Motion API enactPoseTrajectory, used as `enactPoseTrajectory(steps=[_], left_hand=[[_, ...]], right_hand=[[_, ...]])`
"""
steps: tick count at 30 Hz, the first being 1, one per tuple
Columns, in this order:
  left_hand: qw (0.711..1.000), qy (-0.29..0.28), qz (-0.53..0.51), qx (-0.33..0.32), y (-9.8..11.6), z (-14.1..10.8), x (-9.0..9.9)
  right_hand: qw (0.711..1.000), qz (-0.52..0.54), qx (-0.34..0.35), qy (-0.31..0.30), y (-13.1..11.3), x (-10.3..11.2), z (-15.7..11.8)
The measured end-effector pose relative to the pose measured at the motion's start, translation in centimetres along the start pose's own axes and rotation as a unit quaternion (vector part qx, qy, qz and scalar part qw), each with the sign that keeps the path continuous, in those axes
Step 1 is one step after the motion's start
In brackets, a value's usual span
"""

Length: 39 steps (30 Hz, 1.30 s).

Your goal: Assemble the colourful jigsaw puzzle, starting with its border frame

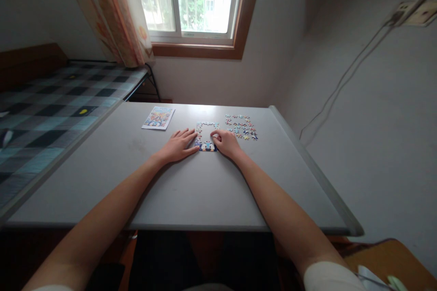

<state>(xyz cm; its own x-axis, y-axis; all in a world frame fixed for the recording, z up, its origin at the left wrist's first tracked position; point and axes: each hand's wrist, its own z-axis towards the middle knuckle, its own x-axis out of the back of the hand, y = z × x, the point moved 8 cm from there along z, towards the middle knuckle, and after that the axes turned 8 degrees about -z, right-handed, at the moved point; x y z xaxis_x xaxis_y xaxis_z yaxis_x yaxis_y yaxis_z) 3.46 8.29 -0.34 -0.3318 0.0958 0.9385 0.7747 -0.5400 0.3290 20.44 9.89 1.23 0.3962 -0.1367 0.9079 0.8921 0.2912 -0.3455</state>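
Observation:
A partly assembled jigsaw puzzle point(207, 146) lies on the table, its border joined around a bare middle and a blue-and-white figure along the near side. Flat on the table, my left hand point(178, 145) has its fingers spread, with the tips touching the puzzle's left edge. My right hand point(227, 142) is over the right side, thumb and forefinger pinched on a small pale puzzle piece point(215, 135), mostly hidden by the fingers. Loose puzzle pieces point(246, 137) are spread in rough rows beyond and right of that hand.
A printed picture sheet point(158, 118) lies at the back left of the grey table point(164, 200). Left of the table is a bed with a checked cover point(82, 100). A window and curtain are behind; a wall with a hanging cable point(341, 82) stands right.

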Motion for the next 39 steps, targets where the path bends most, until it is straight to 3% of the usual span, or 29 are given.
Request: enactPoseTrajectory(steps=[39], left_hand=[[1.0,0.003,-0.001,0.004,-0.03,0.02,0.11]], right_hand=[[1.0,-0.001,-0.001,0.0,-0.01,0.02,0.01]])
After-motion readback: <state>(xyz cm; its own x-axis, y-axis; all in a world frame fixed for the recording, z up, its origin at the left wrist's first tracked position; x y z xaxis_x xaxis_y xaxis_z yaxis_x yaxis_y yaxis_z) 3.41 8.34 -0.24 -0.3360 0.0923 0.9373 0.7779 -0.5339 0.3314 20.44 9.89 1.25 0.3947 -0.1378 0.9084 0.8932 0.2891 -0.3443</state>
